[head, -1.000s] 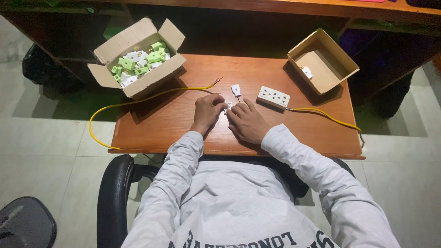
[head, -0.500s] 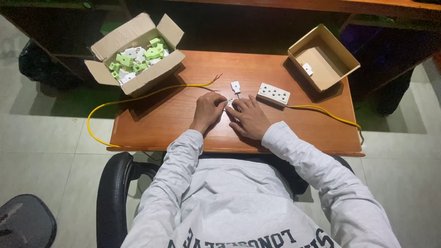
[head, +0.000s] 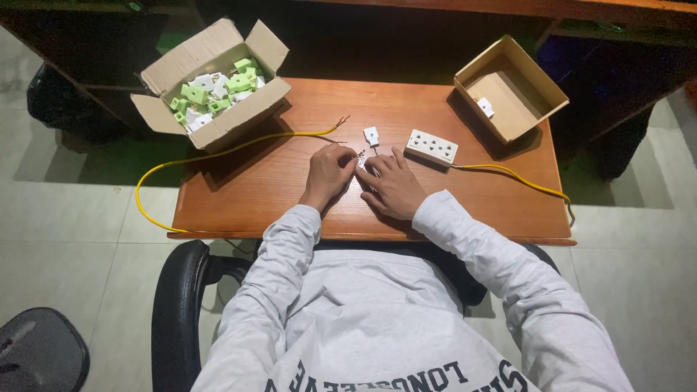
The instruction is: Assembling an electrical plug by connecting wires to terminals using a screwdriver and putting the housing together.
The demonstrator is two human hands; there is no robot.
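1. Left hand (head: 328, 175) and right hand (head: 393, 187) meet at mid-table, fingertips pinched together on a small white part (head: 361, 160); how firmly each hand grips it, and which fingers carry it, cannot be told, since the fingers cover most of it.
2. Small white plug piece (head: 371, 135) lies loose just beyond the hands, apart from them.
3. White multi-socket strip (head: 431, 147) lies just right of the right hand's fingertips, not touching; its yellow cord (head: 519, 178) runs right and drops over the table's right edge.
4. Second yellow cable (head: 218, 154) runs from bare wire ends near the plug piece, passes along the box front, and loops off the table's left edge down over the floor.
5. Wooden table (head: 465, 210): open surface lies to either side of the hands and along the near edge, where the grey sleeves cross it.
6. Open cardboard box (head: 239, 120) at the far left corner overhangs the edge; it holds green and white parts (head: 210, 94), heaped so that single pieces are hard to separate.
7. Second open box (head: 534, 83) at the far right corner is tilted, holding one small white piece (head: 486, 107).
8. Black chair (head: 174, 312) shows beneath the torso; the lap is hidden.
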